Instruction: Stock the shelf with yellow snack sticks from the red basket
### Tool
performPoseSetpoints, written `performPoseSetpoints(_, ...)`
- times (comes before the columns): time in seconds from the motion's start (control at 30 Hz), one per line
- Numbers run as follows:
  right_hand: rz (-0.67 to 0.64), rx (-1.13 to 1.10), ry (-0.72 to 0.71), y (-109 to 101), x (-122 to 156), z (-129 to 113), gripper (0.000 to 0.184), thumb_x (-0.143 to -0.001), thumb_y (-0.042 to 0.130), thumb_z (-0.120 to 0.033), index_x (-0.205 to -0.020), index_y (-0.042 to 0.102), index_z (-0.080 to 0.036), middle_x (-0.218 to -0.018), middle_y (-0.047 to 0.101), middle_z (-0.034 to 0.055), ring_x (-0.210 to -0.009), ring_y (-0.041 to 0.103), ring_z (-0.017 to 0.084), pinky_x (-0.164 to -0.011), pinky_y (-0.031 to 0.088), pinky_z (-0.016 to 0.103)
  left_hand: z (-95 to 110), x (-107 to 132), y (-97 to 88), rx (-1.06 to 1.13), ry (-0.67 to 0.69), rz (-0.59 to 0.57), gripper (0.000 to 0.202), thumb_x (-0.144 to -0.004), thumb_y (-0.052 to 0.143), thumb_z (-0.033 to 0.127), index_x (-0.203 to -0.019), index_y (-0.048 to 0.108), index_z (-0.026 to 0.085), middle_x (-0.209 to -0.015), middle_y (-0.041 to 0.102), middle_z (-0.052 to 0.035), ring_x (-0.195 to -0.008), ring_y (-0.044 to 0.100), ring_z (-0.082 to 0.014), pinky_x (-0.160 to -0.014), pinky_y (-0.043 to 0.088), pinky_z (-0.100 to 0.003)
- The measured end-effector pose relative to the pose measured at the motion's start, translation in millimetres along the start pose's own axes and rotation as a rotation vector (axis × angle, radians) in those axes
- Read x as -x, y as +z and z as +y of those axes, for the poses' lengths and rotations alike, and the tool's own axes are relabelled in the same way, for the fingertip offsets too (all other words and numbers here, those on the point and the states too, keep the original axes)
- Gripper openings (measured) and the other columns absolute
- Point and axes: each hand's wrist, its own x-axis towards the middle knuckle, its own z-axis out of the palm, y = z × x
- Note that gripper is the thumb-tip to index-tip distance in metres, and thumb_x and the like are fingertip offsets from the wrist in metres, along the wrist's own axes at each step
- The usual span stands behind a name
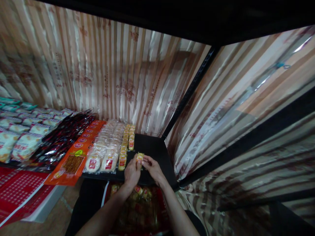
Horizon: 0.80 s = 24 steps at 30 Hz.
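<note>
1. A striped foil backing (123, 72) rises behind the black shelf (154, 146).
2. A red bag (141, 205) of packets sits below the shelf's front edge.
3. Rows of round white packets (105, 150) lie on the shelf, with a line of yellow packets (126, 144) just beside them.
4. The left hand (131, 173) and right hand (153, 167) meet over the shelf's front.
5. Each grip is closed on the small yellow packet (140, 156), held between both hands just right of the line.

Bare black shelf (154, 146) lies open beyond the small packet (139, 157) in left hand (131, 172) and right hand (154, 168) — hemmed by packet rows (128, 139) leftward, striped sheeting (118, 75) behind, a black post (189, 88) rightward.
</note>
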Motion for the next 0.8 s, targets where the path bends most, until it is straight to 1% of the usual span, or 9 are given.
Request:
performPoseSetpoints(0.07, 0.003, 0.006, -0.019, 3.7, -8.7, 7.3, 0.035, -0.059, 0.07, -0.038, -0.088, 0.066, -0.02, -0.081, 0.067, 0.0026, -0.076, 0.06, 0.015, -0.074, 0.046, 0.028, -0.7, -4.4, 0.4, 0.03, -0.034, 0.006, 0.044, -0.088, 0.032, 0.027, -0.128, 0.043, 0.014, -0.12, 0.058, -0.0109, -0.115, 0.05, -0.0187, -0.099, 0.038, -0.033)
performPoseSetpoints(0.13, 0.02, 0.059, -0.035, 6.1, -18.6, 14.5, 0.029, -0.06, 0.068, -0.035, -0.084, 0.065, -0.019, -0.078, 0.067, 0.0027, -0.074, 0.06, 0.015, -0.074, 0.046, 0.029, -1.1, -6.8, 2.4, 0.04, -0.059, 0.017, 0.045, -0.087, 0.031, 0.026, -0.127, 0.043, 0.01, -0.122, 0.056, -0.0131, -0.116, 0.049, -0.0197, -0.099, 0.038, -0.035)
performPoseSetpoints(0.2, 0.047, 0.134, -0.063, 7.8, -29.0, 20.1, 0.025, -0.063, 0.063, -0.032, -0.083, 0.064, -0.019, -0.078, 0.066, 0.0025, -0.073, 0.06, 0.015, -0.073, 0.047, 0.028, -1.0, -5.9, 5.9, 0.019, -0.066, 0.046, 0.047, -0.086, 0.031, 0.024, -0.129, 0.04, 0.006, -0.127, 0.051, -0.016, -0.119, 0.046, -0.0213, -0.102, 0.035, -0.037)
performPoseSetpoints(0.27, 0.078, 0.219, -0.084, 9.7, -39.5, 23.9, 0.021, -0.066, 0.058, -0.029, -0.084, 0.062, -0.019, -0.078, 0.065, 0.002, -0.071, 0.06, 0.014, -0.071, 0.047, 0.027, -0.8, -2.2, 10.4, -0.006, -0.039, 0.09, 0.051, -0.084, 0.034, 0.021, -0.131, 0.036, 0.003, -0.135, 0.042, -0.0172, -0.126, 0.037, -0.0223, -0.106, 0.03, -0.037)
performPoseSetpoints(0.37, 0.125, 0.337, -0.08, 13.5, -54.6, 28.4, 0.019, -0.069, 0.053, -0.028, -0.083, 0.061, -0.019, -0.076, 0.065, 0.0015, -0.068, 0.059, 0.014, -0.068, 0.047, 0.027, -2.3, 4.0, 17.4, -0.007, 0.042, 0.139, 0.053, -0.082, 0.033, 0.018, -0.134, 0.033, 0.006, -0.142, 0.032, -0.0142, -0.132, 0.026, -0.0205, -0.109, 0.025, -0.035)
performPoseSetpoints(0.43, 0.152, 0.384, -0.077, 16.4, -63.7, 31.8, 0.017, -0.071, 0.051, -0.028, -0.082, 0.061, -0.019, -0.075, 0.065, 0.0012, -0.069, 0.06, 0.015, -0.068, 0.047, 0.028, -5.4, 4.8, 20.9, -0.004, 0.075, 0.139, 0.05, -0.084, 0.031, 0.019, -0.133, 0.037, 0.009, -0.142, 0.032, -0.0121, -0.133, 0.025, -0.0195, -0.11, 0.024, -0.035)
performPoseSetpoints(0.57, 0.178, 0.437, -0.057, 22.2, -79.0, 38.8, 0.014, -0.071, 0.052, -0.028, -0.08, 0.061, -0.021, -0.075, 0.065, 0.0004, -0.072, 0.061, 0.015, -0.071, 0.048, 0.028, -14.3, -2.5, 23.6, -0.027, 0.055, 0.131, 0.046, -0.086, 0.029, 0.023, -0.128, 0.044, 0.01, -0.139, 0.038, -0.0125, -0.132, 0.028, -0.0214, -0.109, 0.025, -0.039)
performPoseSetpoints(0.63, 0.19, 0.458, -0.048, 25.1, -85.0, 41.6, 0.015, -0.071, 0.053, -0.027, -0.081, 0.061, -0.021, -0.075, 0.065, 0.0002, -0.071, 0.061, 0.015, -0.071, 0.048, 0.028, -17.9, -7.4, 23.9, -0.036, 0.047, 0.136, 0.047, -0.086, 0.029, 0.023, -0.128, 0.044, 0.009, -0.138, 0.039, -0.0133, -0.131, 0.029, -0.0221, -0.108, 0.025, -0.041)
performPoseSetpoints(0.8, 0.203, 0.462, -0.07, 31.8, -94.5, 44.4, 0.018, -0.071, 0.051, -0.025, -0.086, 0.062, -0.022, -0.083, 0.066, 0.0005, -0.07, 0.061, 0.014, -0.072, 0.049, 0.028, -23.9, -14.7, 28.1, 0.019, 0.031, 0.124, 0.048, -0.087, 0.026, 0.024, -0.131, 0.04, 0.009, -0.141, 0.034, -0.0126, -0.132, 0.027, -0.0204, -0.11, 0.023, -0.038)
